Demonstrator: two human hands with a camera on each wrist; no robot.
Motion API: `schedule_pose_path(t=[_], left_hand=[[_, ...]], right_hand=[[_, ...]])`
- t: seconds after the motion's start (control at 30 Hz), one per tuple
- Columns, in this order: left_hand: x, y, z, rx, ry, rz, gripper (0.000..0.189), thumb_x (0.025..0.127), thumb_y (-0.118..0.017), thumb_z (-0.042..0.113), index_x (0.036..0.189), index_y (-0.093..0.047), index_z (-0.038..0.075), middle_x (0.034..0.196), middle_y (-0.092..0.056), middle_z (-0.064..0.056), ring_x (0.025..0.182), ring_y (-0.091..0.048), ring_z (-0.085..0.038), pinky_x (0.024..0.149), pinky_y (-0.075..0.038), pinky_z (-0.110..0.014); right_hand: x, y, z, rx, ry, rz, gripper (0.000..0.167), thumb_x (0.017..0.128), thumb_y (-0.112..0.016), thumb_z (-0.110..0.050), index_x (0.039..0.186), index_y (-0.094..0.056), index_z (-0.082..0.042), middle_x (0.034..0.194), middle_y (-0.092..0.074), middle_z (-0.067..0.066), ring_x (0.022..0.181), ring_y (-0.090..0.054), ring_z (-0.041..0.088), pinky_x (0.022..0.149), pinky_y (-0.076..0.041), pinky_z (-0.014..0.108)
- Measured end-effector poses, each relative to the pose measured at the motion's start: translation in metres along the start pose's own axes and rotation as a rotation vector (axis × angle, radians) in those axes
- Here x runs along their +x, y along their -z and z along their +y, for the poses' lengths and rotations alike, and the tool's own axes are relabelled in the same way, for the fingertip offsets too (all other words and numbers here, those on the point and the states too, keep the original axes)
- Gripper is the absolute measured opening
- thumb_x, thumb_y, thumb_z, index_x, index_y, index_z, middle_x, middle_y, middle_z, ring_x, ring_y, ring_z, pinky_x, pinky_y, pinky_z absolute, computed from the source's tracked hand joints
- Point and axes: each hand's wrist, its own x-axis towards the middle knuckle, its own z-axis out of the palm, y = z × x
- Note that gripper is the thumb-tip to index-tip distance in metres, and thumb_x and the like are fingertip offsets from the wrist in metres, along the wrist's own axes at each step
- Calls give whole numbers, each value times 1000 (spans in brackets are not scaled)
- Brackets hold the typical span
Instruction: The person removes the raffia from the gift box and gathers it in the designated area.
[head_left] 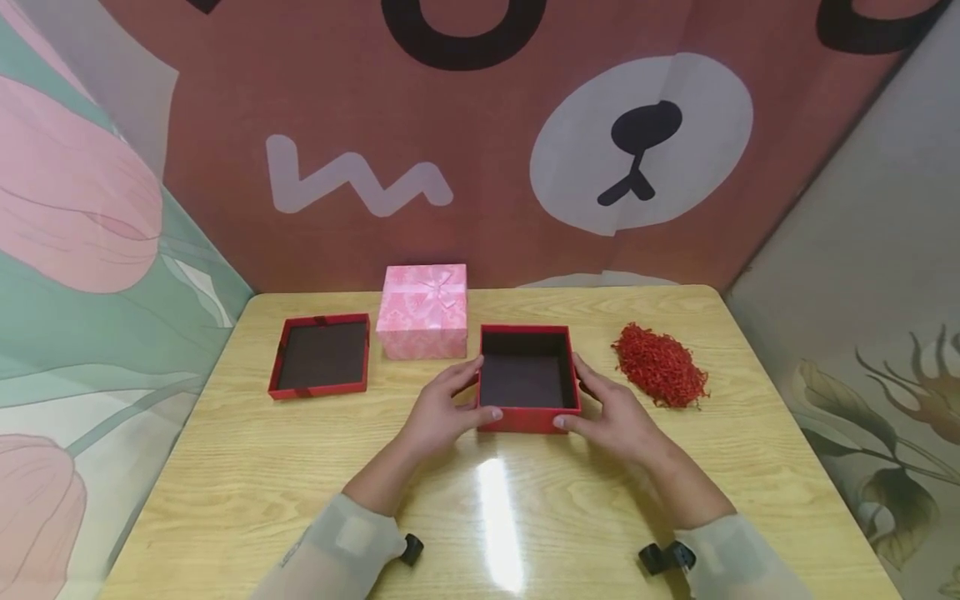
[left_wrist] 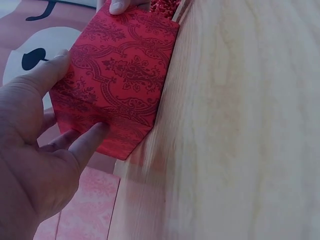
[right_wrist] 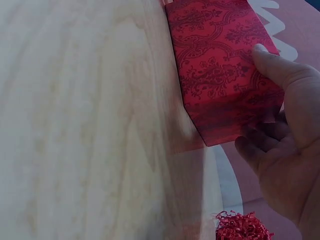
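A red square box (head_left: 528, 421) with a dark interior stands open-topped on the table in front of me, nothing inside it. Its outer walls carry a dark damask pattern, seen on the red box (left_wrist: 130, 70) in the left wrist view. My left hand (head_left: 442, 408) holds the left side, thumb at the front wall and fingers along the side wall. On the opposite side my right hand (head_left: 615, 417) grips it the same way, thumb near the front right corner. In the right wrist view the right hand's fingers (right_wrist: 255, 145) lie against the side wall.
A shallow red lid (head_left: 321, 358) lies dark inside up at the left. Behind the box's left side stands a pink gift box (head_left: 422, 321) with a bow. Red shredded paper (head_left: 660, 365) is heaped at the right. Printed walls enclose the wooden table (head_left: 300, 483).
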Motion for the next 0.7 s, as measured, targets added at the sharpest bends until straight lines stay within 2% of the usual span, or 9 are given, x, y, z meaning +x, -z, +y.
schedule_pose_path(t=[0.13, 0.33, 0.5, 0.7], left_hand=[[9, -2, 2, 31, 9, 8, 90, 81, -91, 38, 158, -44, 34, 161, -40, 4, 146, -44, -26, 99, -57, -36], [24, -2, 3, 71, -13, 29, 91, 83, -88, 43, 160, -42, 30, 162, -41, 4, 151, -36, -26, 102, -56, -41], [38, -4, 2, 107, -16, 46, 90, 84, -85, 50, 160, -41, 33, 162, -41, 7, 154, -29, -25, 101, -57, -40], [55, -8, 3, 74, -16, 53, 91, 84, -85, 48, 161, -39, 31, 161, -44, 3, 147, -42, -26, 102, -55, -35]], right_hand=[[6, 1, 6, -7, 25, 28, 103, 89, -80, -51, 166, -22, -18, 162, -38, 12, 133, -57, 37, 111, -46, 55], [15, 0, 9, 24, -20, 62, 94, 93, -76, -50, 166, -24, -21, 156, -47, 13, 132, -58, 35, 111, -46, 55], [23, 3, 12, 19, -50, 75, 92, 94, -75, -48, 166, -24, -23, 150, -54, 16, 130, -60, 35, 106, -51, 52], [37, 10, 18, -15, -42, 76, 91, 95, -75, -45, 166, -23, -22, 146, -57, 20, 127, -62, 36, 101, -55, 52]])
